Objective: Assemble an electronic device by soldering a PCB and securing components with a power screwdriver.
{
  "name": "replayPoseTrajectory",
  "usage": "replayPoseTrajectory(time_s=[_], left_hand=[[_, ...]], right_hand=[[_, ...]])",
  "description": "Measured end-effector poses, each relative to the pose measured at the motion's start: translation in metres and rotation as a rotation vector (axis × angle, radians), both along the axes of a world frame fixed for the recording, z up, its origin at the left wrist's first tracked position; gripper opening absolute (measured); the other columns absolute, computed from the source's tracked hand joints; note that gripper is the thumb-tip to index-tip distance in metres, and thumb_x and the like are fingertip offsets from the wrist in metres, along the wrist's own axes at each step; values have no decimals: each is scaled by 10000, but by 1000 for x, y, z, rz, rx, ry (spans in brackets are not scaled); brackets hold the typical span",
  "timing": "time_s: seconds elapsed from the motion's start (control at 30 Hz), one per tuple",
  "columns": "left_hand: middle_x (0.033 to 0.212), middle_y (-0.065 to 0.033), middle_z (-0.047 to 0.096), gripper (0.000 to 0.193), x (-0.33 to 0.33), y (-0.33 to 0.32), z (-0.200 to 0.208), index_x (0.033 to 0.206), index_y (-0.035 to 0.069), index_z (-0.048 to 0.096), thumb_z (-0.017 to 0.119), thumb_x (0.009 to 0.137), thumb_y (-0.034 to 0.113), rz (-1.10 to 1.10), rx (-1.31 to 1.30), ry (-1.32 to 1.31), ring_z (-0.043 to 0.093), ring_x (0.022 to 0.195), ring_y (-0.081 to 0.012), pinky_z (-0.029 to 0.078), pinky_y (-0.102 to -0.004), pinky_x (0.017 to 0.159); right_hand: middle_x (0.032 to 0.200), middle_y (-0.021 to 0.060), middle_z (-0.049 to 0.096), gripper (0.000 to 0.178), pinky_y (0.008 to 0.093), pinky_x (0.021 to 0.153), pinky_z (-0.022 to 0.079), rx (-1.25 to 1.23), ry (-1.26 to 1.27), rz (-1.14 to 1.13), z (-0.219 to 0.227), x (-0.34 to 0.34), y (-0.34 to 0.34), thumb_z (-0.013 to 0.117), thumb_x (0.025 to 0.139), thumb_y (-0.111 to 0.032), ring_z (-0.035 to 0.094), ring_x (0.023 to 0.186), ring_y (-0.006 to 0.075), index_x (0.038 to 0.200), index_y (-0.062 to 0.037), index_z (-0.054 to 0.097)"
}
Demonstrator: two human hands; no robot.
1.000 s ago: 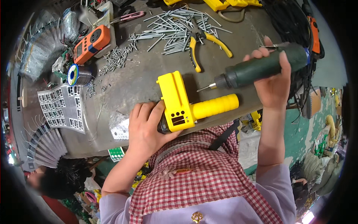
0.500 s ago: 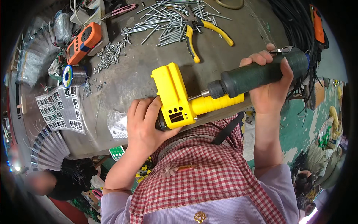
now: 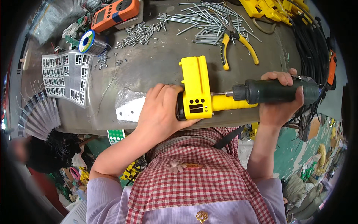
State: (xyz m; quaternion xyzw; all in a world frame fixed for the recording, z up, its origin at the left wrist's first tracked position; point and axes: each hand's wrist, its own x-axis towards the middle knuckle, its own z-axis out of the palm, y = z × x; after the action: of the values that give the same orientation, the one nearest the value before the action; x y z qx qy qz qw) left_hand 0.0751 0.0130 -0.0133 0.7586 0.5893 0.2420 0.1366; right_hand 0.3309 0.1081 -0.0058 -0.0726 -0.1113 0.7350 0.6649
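Observation:
My left hand is wrapped around the black end of a yellow plastic tool housing, near the table's front edge. The housing has a blocky upright part with small round holes and a rectangular slot, plus a ribbed yellow handle stretching right. In my right hand is a dark green electric screwdriver, held nearly level with fingers over its body. Its long bit points left and meets the housing's right side, just above the handle. Whether a screw sits at the tip is too small to tell.
Yellow-handled pliers lie beside a heap of long screws. Short screws, a solder spool, an orange meter and a sticker sheet are at left. Black cables and yellow housings lie right.
The view has shifted, so the table things appear displaced rightward and upward. The screwdriver has swung from a slant to nearly level against the housing. Both hands keep their holds.

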Motion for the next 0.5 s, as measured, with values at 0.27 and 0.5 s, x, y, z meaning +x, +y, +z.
replayPoseTrajectory(time_s=[0.27,0.5], left_hand=[[1074,-157,547,629,-35,17,29,1250,0,510,606,841,468,-186,-333,-29,505,1037,-324,398,-418,882],[1054,-150,565,580,-40,26,28,1219,12,545,644,830,431,-218,-434,-61,522,1005,-321,393,-401,897]], right_hand=[[891,14,482,462,398,959,373,-24,-184,0,13,24,-9,590,855,-239,495,883,154,1257,-55,455],[865,23,501,452,403,939,380,-29,-108,31,7,14,-21,560,873,-247,501,853,167,1258,-37,450]])
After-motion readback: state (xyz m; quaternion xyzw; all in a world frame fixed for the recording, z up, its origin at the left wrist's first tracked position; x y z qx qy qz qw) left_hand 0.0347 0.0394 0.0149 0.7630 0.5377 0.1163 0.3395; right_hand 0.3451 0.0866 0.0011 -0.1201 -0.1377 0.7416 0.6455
